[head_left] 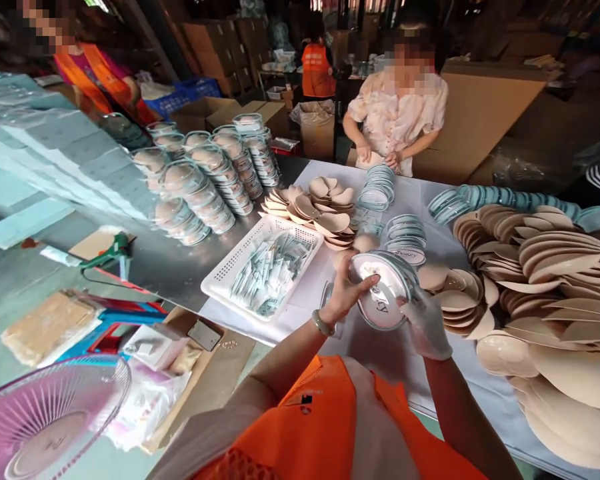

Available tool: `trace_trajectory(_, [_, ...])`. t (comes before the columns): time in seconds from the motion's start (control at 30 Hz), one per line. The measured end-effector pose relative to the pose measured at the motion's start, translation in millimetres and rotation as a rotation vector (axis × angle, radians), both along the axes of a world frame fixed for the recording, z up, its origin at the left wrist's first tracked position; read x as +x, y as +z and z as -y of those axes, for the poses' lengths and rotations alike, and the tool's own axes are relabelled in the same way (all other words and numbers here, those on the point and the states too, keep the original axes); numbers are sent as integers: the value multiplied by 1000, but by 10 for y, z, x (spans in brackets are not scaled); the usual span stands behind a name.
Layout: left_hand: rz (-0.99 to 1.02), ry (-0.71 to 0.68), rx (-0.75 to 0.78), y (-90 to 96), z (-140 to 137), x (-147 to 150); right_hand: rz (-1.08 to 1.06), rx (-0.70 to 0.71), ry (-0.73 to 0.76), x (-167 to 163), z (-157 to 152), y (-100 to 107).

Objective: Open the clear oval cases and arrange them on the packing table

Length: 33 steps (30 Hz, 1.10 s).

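Observation:
A stack of round, clear-rimmed plastic cases [380, 293] is tilted between both hands above the white-covered table; lettering shows on its white round face. My bare left hand [349, 293] grips its left side, thumb across the face, a bracelet at the wrist. On the other side, my right hand [424, 323] wears a white glove and grips the lower right edge. Just beyond stand more stacked cases [406, 239]. Beige bra cups [457, 300] lie in piles to the right of my right hand. A white basket [213, 285] of small printed packets sits left of my left hand.
Tall stacks of filled clear cases [200, 193] stand on the dark metal table at left. Large piles of beige cups [560, 300] cover the right side. Across the table a person [397, 113] handles a beige cup. A pink plastic basket [100, 393] is low at left.

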<state>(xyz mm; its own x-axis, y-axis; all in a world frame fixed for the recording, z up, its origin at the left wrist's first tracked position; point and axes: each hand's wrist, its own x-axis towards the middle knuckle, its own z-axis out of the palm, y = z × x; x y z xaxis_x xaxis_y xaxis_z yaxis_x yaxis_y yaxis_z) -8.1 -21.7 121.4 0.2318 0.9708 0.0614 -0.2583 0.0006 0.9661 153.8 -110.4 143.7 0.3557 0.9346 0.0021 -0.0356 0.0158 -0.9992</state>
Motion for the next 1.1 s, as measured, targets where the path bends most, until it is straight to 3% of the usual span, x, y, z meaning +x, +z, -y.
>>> trace_trajectory(0.13, [70,-83,10,48,-38,-243,-69,-11,50,48,-50,77])
trace_trajectory(0.27, [100,-155,-109,107,-47,-399,-131,-5,110,18,-92,246])
trace_trajectory(0.43, [142,-114,-248,159,-57,-381,-157,-14,128,-38,-117,319])
trace_trajectory(0.5, [110,-75,-204,154,-51,-329,-167,-40,120,-41,-112,290])
trace_trajectory(0.67, [-107,103,84,94,-65,-206,-166,-55,78,2,-89,203])
trace_trajectory(0.87, [-115,-193,17,8,-235,-315,-203,-39,37,151,-73,89])
trace_trajectory(0.93, [-49,-127,-16,-37,-309,-429,-227,-52,25,217,-66,41])
trace_trajectory(1.03, [87,216,-124,-102,-405,-641,-170,-21,-14,346,-31,-1])
trace_trajectory(1.1, [122,319,-219,-124,-419,-746,-25,30,-34,437,11,20])
